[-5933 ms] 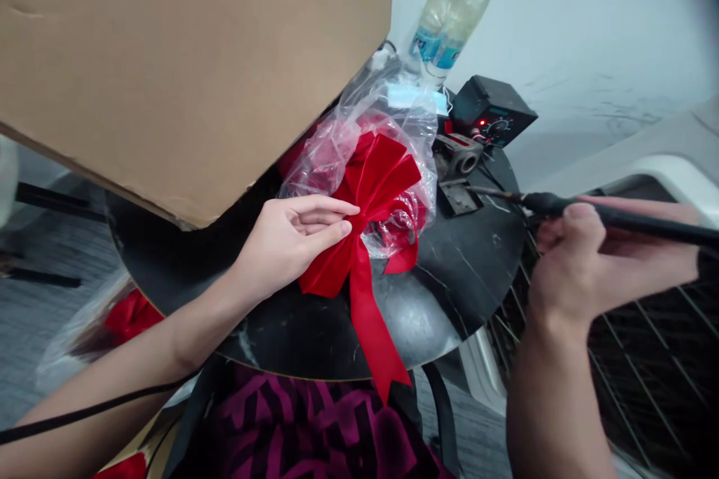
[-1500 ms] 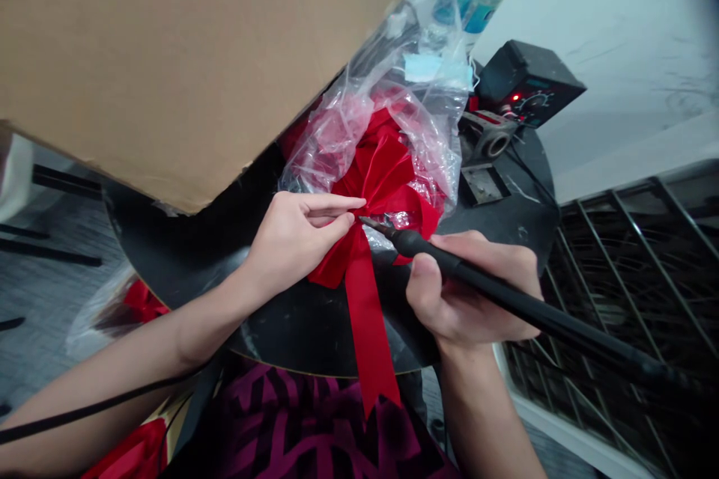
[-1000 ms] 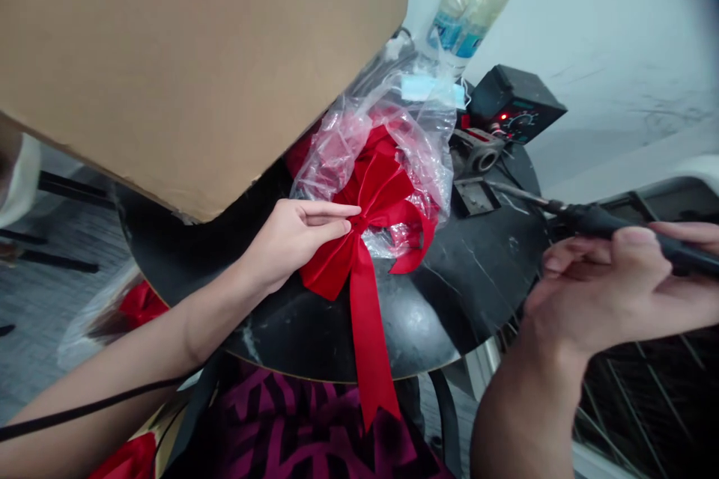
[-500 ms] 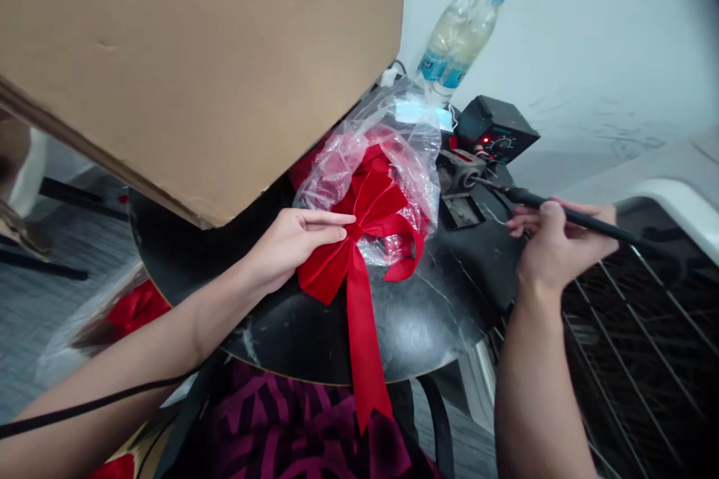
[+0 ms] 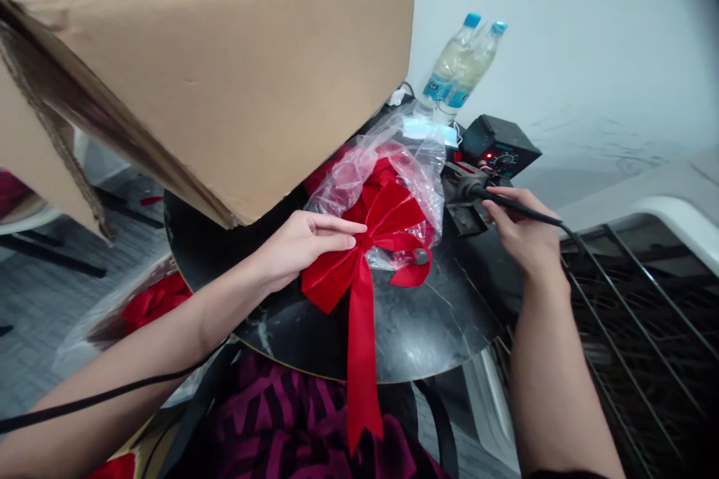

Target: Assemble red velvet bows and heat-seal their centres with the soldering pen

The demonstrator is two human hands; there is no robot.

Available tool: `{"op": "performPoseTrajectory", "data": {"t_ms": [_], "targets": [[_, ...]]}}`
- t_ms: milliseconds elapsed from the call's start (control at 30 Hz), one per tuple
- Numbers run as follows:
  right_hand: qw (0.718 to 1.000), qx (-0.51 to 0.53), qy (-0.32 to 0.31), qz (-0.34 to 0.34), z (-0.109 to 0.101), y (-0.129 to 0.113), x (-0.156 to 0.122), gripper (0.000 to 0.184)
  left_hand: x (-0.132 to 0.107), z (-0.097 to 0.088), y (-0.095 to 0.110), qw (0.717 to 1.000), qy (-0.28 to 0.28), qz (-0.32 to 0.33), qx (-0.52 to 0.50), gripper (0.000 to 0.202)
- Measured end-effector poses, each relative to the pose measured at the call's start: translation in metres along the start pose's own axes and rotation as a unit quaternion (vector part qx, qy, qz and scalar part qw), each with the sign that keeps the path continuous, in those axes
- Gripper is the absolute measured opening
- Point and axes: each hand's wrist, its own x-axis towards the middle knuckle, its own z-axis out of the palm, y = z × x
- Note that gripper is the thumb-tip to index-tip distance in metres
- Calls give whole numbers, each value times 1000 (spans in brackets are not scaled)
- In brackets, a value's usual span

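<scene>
I'm watching the left hand (image 5: 303, 248), open, its fingers pressing lightly on a soft, floppy red velvet bow (image 5: 330, 281) lying against a clear plastic bag (image 5: 401, 172) on a black marble table (image 5: 427, 337). Its knot looks the firmest hold. The right hand (image 5: 520, 228) is gripping a soldering iron (image 5: 520, 206) like a pen.

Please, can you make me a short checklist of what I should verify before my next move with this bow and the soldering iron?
1. The left hand on the knot of the red bow: ok, it rests there.
2. The right hand on the soldering iron: ok, it holds the black handle.
3. Iron tip away from the bow: ok, it is by the metal stand.
4. The clear plastic bag away from the tip: not ok, it lies close.
5. The control station powered: ok, a red light shows.
6. Temperature setting: cannot tell, the dial is too small.
</scene>
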Motion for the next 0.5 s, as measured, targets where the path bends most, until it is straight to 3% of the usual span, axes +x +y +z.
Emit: {"op": "performPoseTrajectory", "data": {"t_ms": [100,333,400,500], "targets": [[1000,3,2,10,1,3,6,33,-9,-3,3,999,-17,6,27,30],[989,79,-25,123,12,-3,4,29,-36,-9,9,997,-15,35,70,22],[983,91,-71,141,10,-11,-7,26,-44,-11,10,995,-11,47,89,21],[969,87,-168,159,3,-35,-33,37,-56,-16,10,990,-2,64,125,21]]}}
